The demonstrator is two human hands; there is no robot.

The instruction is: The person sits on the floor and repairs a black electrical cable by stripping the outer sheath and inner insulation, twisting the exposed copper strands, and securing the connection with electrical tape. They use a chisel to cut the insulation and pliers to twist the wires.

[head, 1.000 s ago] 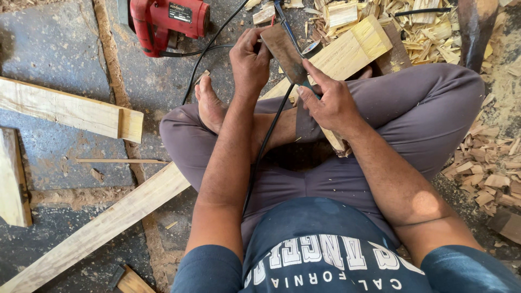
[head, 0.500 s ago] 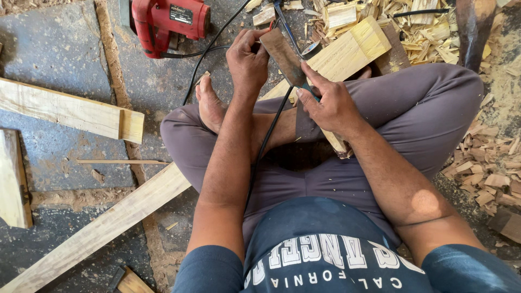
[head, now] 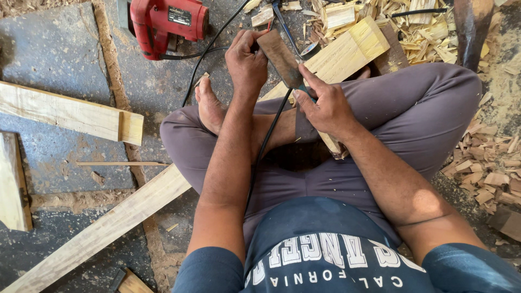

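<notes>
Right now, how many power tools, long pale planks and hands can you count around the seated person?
Red power tool: 1
Long pale planks, namely the plank on the left, the plank under the legs and the plank at the left edge: 3
Hands, the left hand and right hand, both gripping a dark flat piece: 2
Total: 6

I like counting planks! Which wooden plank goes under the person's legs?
The long plank running diagonally from the bottom left, passing under the crossed legs and ending near the wood chips. The two shorter planks on the left lie apart from the legs.
</notes>
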